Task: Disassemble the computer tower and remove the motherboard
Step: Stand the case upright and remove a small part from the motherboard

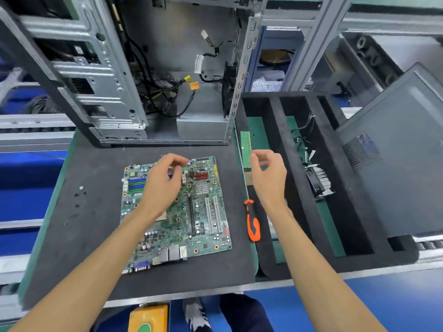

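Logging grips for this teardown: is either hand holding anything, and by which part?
Right hand holds nothing, hovering with loosely curled fingers. Left hand is over the motherboard; whether it pinches anything cannot be told.

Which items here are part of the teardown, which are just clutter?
Job:
- motherboard on the mat
- computer tower, opened
- screwdriver
- loose screws
- memory stick, heatsink fan in the foam tray
- side panel

Lying about:
- yellow box
- shelf items behind

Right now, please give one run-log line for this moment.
motherboard: out, on mat | left hand: over board | right hand: empty | screwdriver: beside board
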Demonstrator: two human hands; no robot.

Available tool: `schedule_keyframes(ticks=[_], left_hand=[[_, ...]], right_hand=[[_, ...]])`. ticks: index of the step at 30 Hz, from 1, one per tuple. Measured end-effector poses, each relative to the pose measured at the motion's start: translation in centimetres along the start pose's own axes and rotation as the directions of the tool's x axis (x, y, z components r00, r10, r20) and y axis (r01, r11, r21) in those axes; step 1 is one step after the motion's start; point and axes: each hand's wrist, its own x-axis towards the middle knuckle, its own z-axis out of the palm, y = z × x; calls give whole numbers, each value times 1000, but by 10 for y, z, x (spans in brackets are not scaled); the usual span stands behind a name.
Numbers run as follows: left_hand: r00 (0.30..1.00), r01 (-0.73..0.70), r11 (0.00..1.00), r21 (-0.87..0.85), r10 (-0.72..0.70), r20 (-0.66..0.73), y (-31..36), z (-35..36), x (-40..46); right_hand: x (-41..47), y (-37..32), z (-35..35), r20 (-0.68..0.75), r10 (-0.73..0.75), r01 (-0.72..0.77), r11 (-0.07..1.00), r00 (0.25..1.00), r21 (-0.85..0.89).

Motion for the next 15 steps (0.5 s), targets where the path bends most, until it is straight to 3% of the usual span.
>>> schedule_keyframes(ticks=[3,6,9,15], left_hand=[[997,54,998,34,-52,-56,-16,-25,-13],[995,83,993,89,-77,-67,-34,-44,-32],[991,119,985,127,-109,-81,-50,-56,-52],[992,109,980,163,-98,-76,-65,-68,-78]], right_hand=[[-17,-28,36,194,-150,155,988,969,-14],[-40,-40,75,361,-179,219,973,915,-72],[-65,-40,104,421,-172,224,971,891,-78],[-100,-30,124,539,-229,408,881,811,-240]])
